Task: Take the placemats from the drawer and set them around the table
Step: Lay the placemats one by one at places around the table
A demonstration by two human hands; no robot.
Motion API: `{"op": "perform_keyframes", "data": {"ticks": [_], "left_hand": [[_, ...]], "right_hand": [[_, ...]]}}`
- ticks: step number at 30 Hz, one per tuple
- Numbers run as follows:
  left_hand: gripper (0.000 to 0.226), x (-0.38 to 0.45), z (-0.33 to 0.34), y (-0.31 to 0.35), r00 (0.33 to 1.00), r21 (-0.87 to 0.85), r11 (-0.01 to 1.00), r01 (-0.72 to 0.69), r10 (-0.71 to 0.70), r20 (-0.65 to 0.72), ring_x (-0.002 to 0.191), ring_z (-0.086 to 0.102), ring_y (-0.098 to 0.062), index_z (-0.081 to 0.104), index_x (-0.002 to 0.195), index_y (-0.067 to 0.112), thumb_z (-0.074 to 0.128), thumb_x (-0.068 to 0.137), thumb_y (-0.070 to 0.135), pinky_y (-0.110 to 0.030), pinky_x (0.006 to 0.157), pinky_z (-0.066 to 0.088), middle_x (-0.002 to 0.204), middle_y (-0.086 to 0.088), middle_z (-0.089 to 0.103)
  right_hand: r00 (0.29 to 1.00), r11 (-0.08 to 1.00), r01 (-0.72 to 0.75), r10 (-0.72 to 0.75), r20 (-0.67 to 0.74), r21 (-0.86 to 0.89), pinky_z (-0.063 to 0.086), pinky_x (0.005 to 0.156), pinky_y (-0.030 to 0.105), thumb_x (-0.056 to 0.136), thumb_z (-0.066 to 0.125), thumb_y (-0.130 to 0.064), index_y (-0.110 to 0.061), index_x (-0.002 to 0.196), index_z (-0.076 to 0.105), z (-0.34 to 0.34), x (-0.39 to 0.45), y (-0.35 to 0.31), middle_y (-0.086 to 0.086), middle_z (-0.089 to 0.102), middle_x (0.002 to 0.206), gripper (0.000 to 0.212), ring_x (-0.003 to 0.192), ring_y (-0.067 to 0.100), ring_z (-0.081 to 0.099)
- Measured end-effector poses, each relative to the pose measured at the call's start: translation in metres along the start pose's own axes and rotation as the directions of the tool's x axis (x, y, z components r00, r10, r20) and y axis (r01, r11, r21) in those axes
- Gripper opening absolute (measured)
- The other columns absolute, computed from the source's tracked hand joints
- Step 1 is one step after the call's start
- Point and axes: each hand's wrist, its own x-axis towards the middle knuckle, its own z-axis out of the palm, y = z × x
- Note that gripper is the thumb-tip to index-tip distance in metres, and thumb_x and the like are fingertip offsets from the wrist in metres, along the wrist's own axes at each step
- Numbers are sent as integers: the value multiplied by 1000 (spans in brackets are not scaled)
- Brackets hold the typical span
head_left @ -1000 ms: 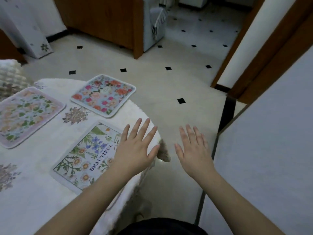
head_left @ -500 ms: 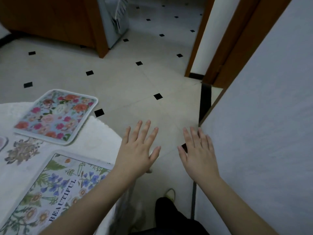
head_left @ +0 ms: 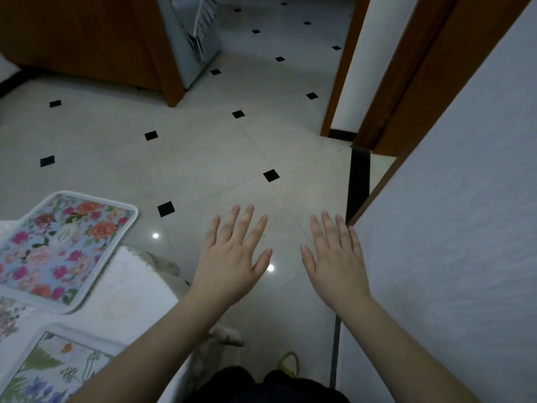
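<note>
**Both hands empty over the floor, two mats on the table**

At the bottom edge a dark trouser leg (head_left: 261, 385) shows, with a bit of yellow-green shoe (head_left: 287, 365) just beyond it. To the left, the table (head_left: 128, 298) under its white cloth fills the lower corner. The nearest mat (head_left: 55, 370), printed with leaves and blue flowers, lies at the table's near edge, partly hidden by the left forearm. Past it lies the rose mat (head_left: 61, 248), its far corner hanging out over the table rim.

The left hand (head_left: 232, 263) and right hand (head_left: 337, 266) are held out side by side, palms down, fingers straight and spread, holding nothing, and touching neither mat. They are apart from each other, above the pale tiled floor (head_left: 220, 158) with its small black squares. The right hand's little finger is just beside the white wall (head_left: 453, 228).

Farther off stand a brown wooden door (head_left: 87, 39) and a doorframe (head_left: 343, 68).
</note>
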Motion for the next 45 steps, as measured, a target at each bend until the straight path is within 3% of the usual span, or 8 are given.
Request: {"op": "perform_keyframes", "data": {"ticks": [13, 18, 23, 30, 33, 37, 42, 45], "left_hand": [[62, 119, 14, -40, 998, -81, 996, 39, -42, -46, 147, 31, -30, 41, 151, 21, 31, 97, 48, -47, 117, 14, 158, -9, 36], [62, 165, 19, -74, 997, -93, 995, 44, -50, -56, 146, 34, -32, 44, 150, 20, 31, 96, 48, -48, 116, 15, 156, -10, 39], [64, 198, 21, -95, 996, -95, 992, 79, -82, -26, 150, 24, -28, 35, 154, 24, 25, 98, 52, -45, 119, 6, 161, -6, 30], [62, 249, 34, -106, 991, -73, 989, 131, -131, 14, 149, 27, -29, 38, 152, 23, 25, 99, 52, -46, 117, 11, 161, -6, 31], [60, 278, 40, -111, 981, -78, 978, 193, -192, 24, 147, 32, -30, 43, 150, 22, 28, 98, 48, -46, 120, 15, 158, -7, 36], [61, 309, 36, -125, 953, -78, 950, 303, -299, 54, 149, 26, -27, 40, 152, 23, 25, 97, 47, -48, 118, 19, 160, -5, 32], [63, 323, 25, -151, 893, -50, 892, 449, -448, 31, 150, 18, -24, 34, 154, 26, 23, 97, 50, -39, 119, 1, 162, -3, 27], [61, 317, 19, -171, 851, -19, 851, 525, -525, -8, 146, 32, -29, 37, 153, 22, 30, 96, 44, -45, 118, 16, 158, -7, 36]], "right_hand": [[998, 1000, 23, -22, 62, -17, 24, 118, 46, 99, 21, -48, -15, 152, 36, 1, 122, -3, 10, 36, 157, 64, 145, 30, 33], [997, 997, 25, -19, 76, -68, 9, 118, 41, 100, 20, -51, -19, 155, 29, -4, 179, -9, 7, 30, 160, 65, 148, 28, 26], [992, 998, 65, -65, 110, 4, -11, 116, 36, 92, -3, -57, -24, 158, 2, -6, 225, -14, 2, 2, 166, 74, 153, 22, 0], [984, 989, 132, -138, 109, 60, -12, 117, 35, 95, 2, -55, -23, 158, -2, 0, 311, -16, 0, -2, 166, 70, 153, 20, -4], [970, 974, 187, -204, 133, 132, -11, 117, 33, 88, -7, -58, -24, 158, -3, 6, 353, -14, -1, -3, 166, 78, 153, 19, -5], [949, 950, 265, -287, 131, 167, -6, 119, 34, 89, -4, -57, -23, 158, 1, 11, 405, -10, -1, 3, 166, 77, 153, 20, -1], [901, 897, 384, -416, 123, 219, -2, 120, 35, 89, -1, -56, -22, 158, 9, 14, 459, -28, -1, 9, 166, 77, 153, 21, 5], [859, 843, 462, -502, 94, 275, -4, 119, 32, 88, 0, -56, -23, 158, 12, 11, 485, -53, -2, 11, 166, 78, 152, 19, 5]]}}
